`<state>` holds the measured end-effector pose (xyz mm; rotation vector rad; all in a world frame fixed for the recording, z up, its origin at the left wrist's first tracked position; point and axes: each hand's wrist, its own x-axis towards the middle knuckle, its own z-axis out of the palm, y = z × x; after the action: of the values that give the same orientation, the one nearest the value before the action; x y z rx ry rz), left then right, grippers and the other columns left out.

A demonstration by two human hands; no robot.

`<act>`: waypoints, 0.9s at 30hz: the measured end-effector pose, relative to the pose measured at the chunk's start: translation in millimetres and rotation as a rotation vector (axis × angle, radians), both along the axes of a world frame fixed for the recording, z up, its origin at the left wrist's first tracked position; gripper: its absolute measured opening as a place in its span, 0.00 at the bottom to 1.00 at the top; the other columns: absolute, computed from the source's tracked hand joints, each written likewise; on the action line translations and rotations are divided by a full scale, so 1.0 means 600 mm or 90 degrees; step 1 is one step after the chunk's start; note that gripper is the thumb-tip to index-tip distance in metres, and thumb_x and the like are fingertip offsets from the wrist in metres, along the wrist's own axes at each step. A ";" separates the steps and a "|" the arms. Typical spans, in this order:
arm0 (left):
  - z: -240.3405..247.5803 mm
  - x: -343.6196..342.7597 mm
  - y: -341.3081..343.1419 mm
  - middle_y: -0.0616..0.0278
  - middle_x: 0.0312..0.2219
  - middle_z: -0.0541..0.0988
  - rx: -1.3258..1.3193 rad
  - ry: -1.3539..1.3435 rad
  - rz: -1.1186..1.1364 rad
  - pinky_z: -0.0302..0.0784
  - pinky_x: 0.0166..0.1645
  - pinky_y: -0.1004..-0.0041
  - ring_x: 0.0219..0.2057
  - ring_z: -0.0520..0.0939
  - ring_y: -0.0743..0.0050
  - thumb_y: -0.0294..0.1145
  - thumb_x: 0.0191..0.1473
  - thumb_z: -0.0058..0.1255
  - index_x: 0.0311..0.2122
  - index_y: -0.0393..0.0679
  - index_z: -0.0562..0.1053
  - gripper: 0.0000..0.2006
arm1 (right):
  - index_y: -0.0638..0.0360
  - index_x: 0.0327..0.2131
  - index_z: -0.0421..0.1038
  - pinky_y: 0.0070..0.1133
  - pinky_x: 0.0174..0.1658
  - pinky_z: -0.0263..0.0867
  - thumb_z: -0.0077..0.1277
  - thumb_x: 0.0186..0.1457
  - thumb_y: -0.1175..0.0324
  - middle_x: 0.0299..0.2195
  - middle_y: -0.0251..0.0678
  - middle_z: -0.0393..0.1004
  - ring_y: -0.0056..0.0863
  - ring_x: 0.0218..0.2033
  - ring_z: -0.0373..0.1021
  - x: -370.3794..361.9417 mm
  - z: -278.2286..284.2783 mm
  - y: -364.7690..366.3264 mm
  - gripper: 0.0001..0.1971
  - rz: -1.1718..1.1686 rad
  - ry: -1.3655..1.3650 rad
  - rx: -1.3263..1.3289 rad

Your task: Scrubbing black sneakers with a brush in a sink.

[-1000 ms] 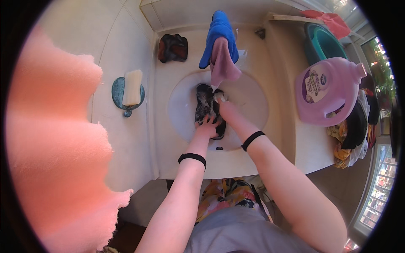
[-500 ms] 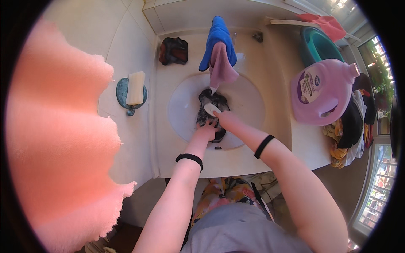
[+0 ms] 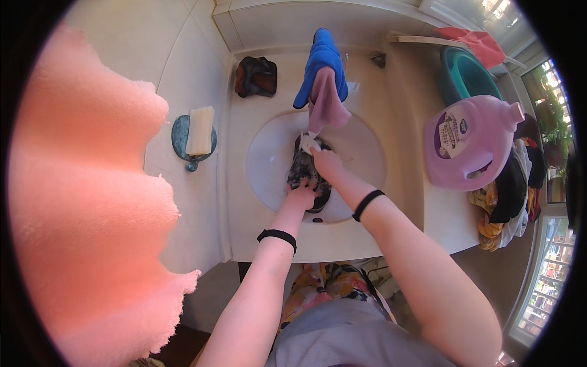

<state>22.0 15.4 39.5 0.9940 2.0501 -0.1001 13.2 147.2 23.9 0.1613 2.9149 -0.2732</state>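
A black cloth garment (image 3: 301, 166), streaked with white suds, lies stretched lengthwise in the white oval washbasin (image 3: 260, 162). My left hand (image 3: 304, 189) presses on its near end with the fingers spread. At the far end my right hand (image 3: 327, 160) is closed round a small white oval piece (image 3: 310, 144) set against the cloth; whether it is soap or a brush I cannot make out. Just beyond, a blue cloth (image 3: 324, 58) and a dusty-pink cloth (image 3: 327, 101) hang over the tap, hiding most of it.
On the left ledge a cream soap bar (image 3: 200, 131) rests on a teal dish (image 3: 180, 139). A dark crumpled cloth (image 3: 255, 76) lies behind the basin. To the right stand a purple detergent jug (image 3: 468, 144), teal basins (image 3: 474, 73) and piled clothes (image 3: 510, 189). A peach towel (image 3: 92, 202) hangs nearby at left.
My right hand has slid the white piece away from me toward the garment's far end. The cloth looks flatter and longer there. My left hand stays on the near end.
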 end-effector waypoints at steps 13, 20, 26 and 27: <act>-0.017 0.005 -0.006 0.73 0.57 0.51 0.021 0.024 -0.039 0.45 0.54 0.37 0.60 0.48 0.71 0.32 0.53 0.33 0.48 0.69 0.66 0.19 | 0.45 0.52 0.57 0.35 0.31 0.65 0.34 0.49 0.76 0.30 0.49 0.70 0.44 0.30 0.69 0.020 0.057 0.050 0.24 -0.067 -0.058 -0.092; -0.043 -0.007 -0.019 0.66 0.58 0.51 0.031 0.000 -0.031 0.43 0.55 0.38 0.59 0.49 0.69 0.31 0.54 0.32 0.51 0.66 0.63 0.20 | 0.47 0.53 0.55 0.34 0.31 0.66 0.37 0.49 0.74 0.28 0.46 0.70 0.42 0.29 0.70 0.028 0.013 -0.024 0.25 0.019 -0.090 -0.087; -0.041 0.002 -0.026 0.70 0.58 0.51 0.014 0.008 0.025 0.42 0.55 0.39 0.60 0.48 0.71 0.31 0.53 0.33 0.50 0.65 0.65 0.20 | 0.46 0.51 0.59 0.33 0.27 0.66 0.38 0.48 0.74 0.23 0.45 0.71 0.43 0.26 0.70 0.010 0.004 0.017 0.23 -0.019 0.023 -0.045; -0.052 -0.001 -0.033 0.71 0.58 0.51 0.021 0.024 0.065 0.42 0.55 0.39 0.60 0.47 0.72 0.30 0.53 0.33 0.49 0.65 0.66 0.19 | 0.47 0.49 0.60 0.33 0.26 0.66 0.36 0.48 0.76 0.21 0.45 0.71 0.43 0.24 0.70 -0.015 0.012 0.014 0.23 -0.028 0.073 -0.066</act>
<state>21.6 -4.4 8.3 0.9114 2.1398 -0.0319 4.1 155.6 30.9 0.2007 3.0034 -0.4537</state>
